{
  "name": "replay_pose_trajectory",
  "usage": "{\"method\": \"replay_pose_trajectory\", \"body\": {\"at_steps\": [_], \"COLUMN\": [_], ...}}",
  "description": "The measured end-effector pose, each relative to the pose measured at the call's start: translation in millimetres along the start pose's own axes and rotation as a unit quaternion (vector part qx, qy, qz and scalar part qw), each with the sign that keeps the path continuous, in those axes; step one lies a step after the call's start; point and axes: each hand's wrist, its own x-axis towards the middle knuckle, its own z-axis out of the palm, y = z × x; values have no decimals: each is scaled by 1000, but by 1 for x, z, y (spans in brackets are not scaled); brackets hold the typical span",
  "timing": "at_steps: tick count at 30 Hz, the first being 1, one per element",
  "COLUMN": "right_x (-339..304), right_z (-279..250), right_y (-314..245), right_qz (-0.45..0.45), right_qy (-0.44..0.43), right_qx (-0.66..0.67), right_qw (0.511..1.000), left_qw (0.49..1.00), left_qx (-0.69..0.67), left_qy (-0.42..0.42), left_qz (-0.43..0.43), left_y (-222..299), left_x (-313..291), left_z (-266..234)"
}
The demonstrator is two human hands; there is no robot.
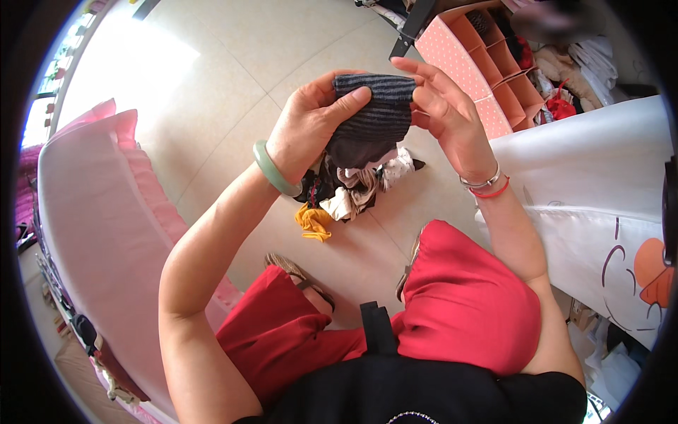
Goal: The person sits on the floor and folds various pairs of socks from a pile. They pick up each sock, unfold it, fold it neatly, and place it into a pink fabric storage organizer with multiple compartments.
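Above the floor I hold up a dark sock (374,106) with grey and black stripes; its lower part is plain dark. My left hand (311,120) grips its left side, thumb lying across the front and fingers behind. At the right edge of the sock, my right hand (455,116) pinches the fabric, while its upper fingers stretch out above. Below the sock lies a pile of crumpled socks (353,194) in black, beige and white, partly hidden by what I hold. One yellow sock (313,222) sits at the near side of the pile.
A pink dotted organiser box (459,60) with compartments stands at the far right, with bundled clothes (561,71) beside it. White fabric with a cartoon print (565,177) covers something on the right. A pink-covered bed (106,205) runs along the left. My red-trousered knees (459,297) are near.
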Motion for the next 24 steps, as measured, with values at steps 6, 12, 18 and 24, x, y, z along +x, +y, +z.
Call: {"method": "replay_pose_trajectory", "body": {"at_steps": [6,12,18,24], "right_x": [1,3,0,1], "right_z": [2,6,4,5], "right_y": [3,5,0,7], "right_qz": [-19,-34,-40,-106], "right_qy": [47,102,106,87], "right_qx": [-96,-43,-81,-63], "right_qw": [994,993,990,988], "left_qw": [998,999,999,996], "left_qx": [44,37,15,-57], "left_qy": [-27,30,-4,-14], "left_qz": [35,-4,-48,-74], "left_y": [4,0,5,12], "left_x": [2,0,0,-2], "left_z": [4,11,9,14]}}
